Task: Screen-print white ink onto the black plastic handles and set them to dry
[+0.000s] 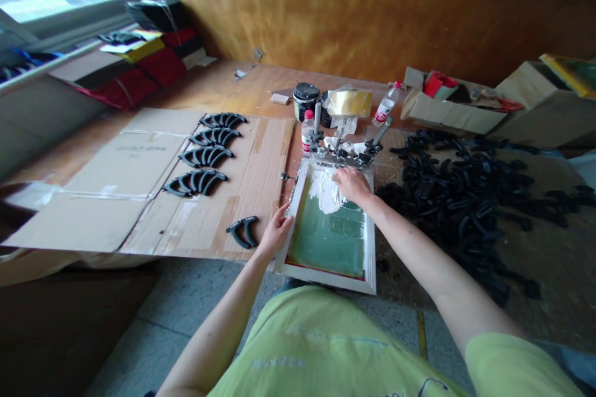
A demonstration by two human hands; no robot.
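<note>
A white-framed printing screen (328,242) with a green mesh lies in front of me, its far end at a metal clamp stand (344,147). My left hand (278,229) grips the frame's left edge, fingers and thumb bent against it. Near the far end of the mesh, my right hand (352,185) is closed on a small tan squeegee (336,178), mostly hidden by the fingers. Thick white ink (327,193) is spread on the mesh beside that hand. One black curved plastic part (243,232) lies on the cardboard left of my left hand.
Several rows of black curved parts (198,182) rest on the cardboard sheet (93,211). A large heap of black parts (447,192) covers the right side. Bottles (386,105), a dark paint tub (306,98) and an open carton (454,113) stand behind.
</note>
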